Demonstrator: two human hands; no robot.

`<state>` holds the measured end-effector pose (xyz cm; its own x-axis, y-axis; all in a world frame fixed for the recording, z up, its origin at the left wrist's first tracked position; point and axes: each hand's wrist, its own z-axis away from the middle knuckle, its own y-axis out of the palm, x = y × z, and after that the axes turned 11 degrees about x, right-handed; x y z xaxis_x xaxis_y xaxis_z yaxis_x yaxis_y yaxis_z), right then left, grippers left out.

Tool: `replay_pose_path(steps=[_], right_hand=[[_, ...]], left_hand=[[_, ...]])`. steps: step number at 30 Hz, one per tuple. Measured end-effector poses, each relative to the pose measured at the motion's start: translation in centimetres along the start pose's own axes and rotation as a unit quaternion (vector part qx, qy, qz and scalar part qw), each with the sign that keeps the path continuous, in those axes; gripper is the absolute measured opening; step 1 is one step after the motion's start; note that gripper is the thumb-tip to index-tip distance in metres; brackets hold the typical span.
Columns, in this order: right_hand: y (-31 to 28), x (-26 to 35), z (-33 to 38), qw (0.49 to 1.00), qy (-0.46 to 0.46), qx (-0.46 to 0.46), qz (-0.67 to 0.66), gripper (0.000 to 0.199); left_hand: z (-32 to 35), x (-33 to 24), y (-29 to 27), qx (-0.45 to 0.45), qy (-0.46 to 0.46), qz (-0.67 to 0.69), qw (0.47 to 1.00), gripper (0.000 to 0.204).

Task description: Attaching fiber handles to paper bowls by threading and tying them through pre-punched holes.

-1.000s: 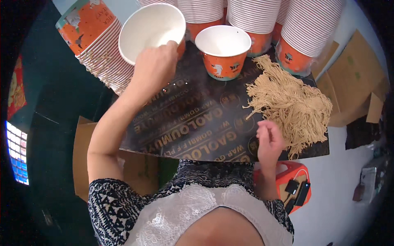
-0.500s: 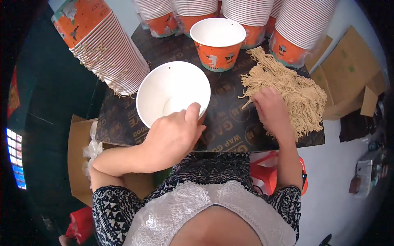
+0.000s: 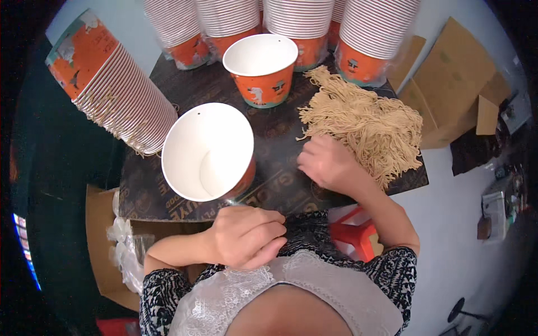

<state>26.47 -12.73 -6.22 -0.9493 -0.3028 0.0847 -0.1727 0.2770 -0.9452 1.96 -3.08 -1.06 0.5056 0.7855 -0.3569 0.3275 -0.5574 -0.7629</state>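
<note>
A white-lined orange paper bucket (image 3: 197, 147), with a small hole near its rim, stands tilted toward me at the table's front left. Below it, off the table edge, my left hand (image 3: 246, 238) is closed with curled fingers, apart from the bucket; the inside of the grip is hidden. My right hand (image 3: 328, 162) is closed too, over the table beside the near left side of a heap of tan cords (image 3: 364, 120). Whether a cord is between its fingers cannot be seen. Behind stands a second orange bucket (image 3: 263, 84), upright.
At the left leans a tall nested stack of buckets (image 3: 126, 98) with cords along its rims. Plastic-wrapped stacks (image 3: 370, 39) line the back. An open cardboard box (image 3: 454, 84) is at the right, another box (image 3: 101, 241) under the left edge, and a red stool (image 3: 358, 235) below the table.
My left hand has let go of the bucket's rim and drawn back toward my body. My right hand has come off the cord heap, toward the left. The whole view has shifted somewhat.
</note>
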Motion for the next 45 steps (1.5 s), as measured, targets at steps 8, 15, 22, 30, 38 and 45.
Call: replay_pose_path(steps=[8,15,22,30,38,45], right_hand=[[-5.1,-7.1,7.3,0.950,0.268,-0.141,0.075,0.010],[-5.3,-8.2,6.6,0.969,0.246,-0.010,0.008,0.005],[-8.5,-10.2,4.8,0.950,0.258,-0.160,-0.065,0.013],[-14.3,-10.6,2.8,0.861,0.361,-0.288,-0.211,0.020],[-16.8,-10.6,1.7,0.767,0.140,-0.605,-0.162,0.016],[-18.2,-10.7,0.2,0.834,0.209,-0.465,-0.212,0.016]], left_hand=[[-0.2,1.3,3.4,0.017,-0.074,0.057,0.996,0.010],[-0.6,1.7,5.0,0.030,-0.103,0.075,0.991,0.010],[-0.5,1.9,5.2,0.033,-0.113,0.088,0.989,0.010],[0.1,2.0,4.5,0.072,-0.139,0.083,0.984,0.006],[1.0,2.3,4.9,0.040,-0.143,0.077,0.986,0.009],[1.0,2.2,4.9,0.038,-0.151,0.073,0.985,0.009]])
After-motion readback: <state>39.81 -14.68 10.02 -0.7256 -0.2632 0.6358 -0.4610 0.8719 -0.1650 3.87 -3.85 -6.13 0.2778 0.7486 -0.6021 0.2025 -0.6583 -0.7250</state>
